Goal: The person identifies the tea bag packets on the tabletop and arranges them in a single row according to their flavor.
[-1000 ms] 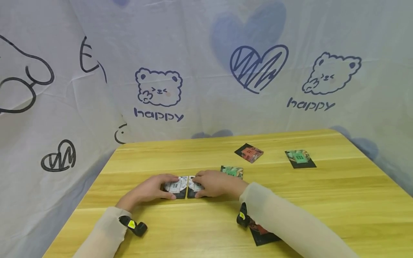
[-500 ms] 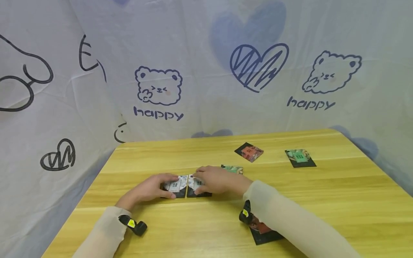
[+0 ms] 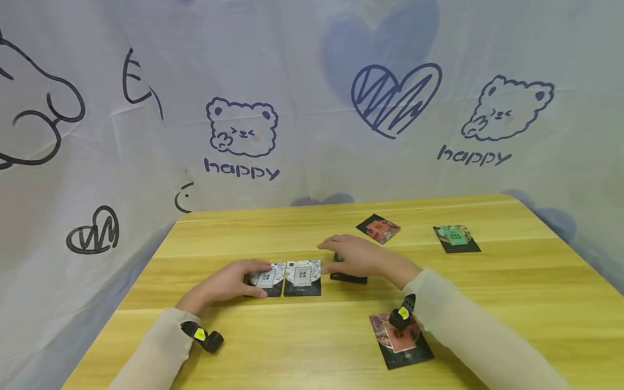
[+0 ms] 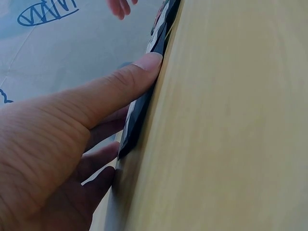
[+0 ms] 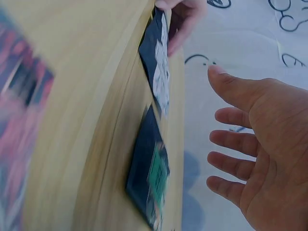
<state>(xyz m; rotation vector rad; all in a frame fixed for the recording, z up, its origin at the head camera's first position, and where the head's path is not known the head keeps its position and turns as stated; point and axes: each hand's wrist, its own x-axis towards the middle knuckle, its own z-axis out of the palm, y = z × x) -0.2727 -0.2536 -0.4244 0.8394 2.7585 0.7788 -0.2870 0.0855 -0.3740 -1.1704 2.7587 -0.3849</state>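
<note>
Left hand [image 3: 224,283], left of centre in the head frame: rests on a flat, square white-and-black printed packet [image 3: 268,279], thumb at its lower edge, fingers spread along it, relaxed rather than clenched. Second white-and-black packet of the same pattern [image 3: 303,278] lies just right of it, narrow gap between, edges roughly parallel. Right hand [image 3: 368,257], right of centre: released, fingers extended, hovering clear of the surface; from the head it partly hides a flat green-and-black packet [image 5: 156,173], whose green label shows in the lower middle of the right wrist frame. Large red-and-black packet [image 3: 402,352] at lower right, tilted, partly behind a black wrist camera [image 3: 402,317]. Smaller red-and-black packet [image 3: 378,228], turned askew, above the right hand; another green-and-black packet [image 3: 457,239] farther right. All lie on a yellow wood-grain table [image 3: 292,346]; pale cloth backdrop [image 3: 312,151] with bear and heart drawings fills the upper frame.
</note>
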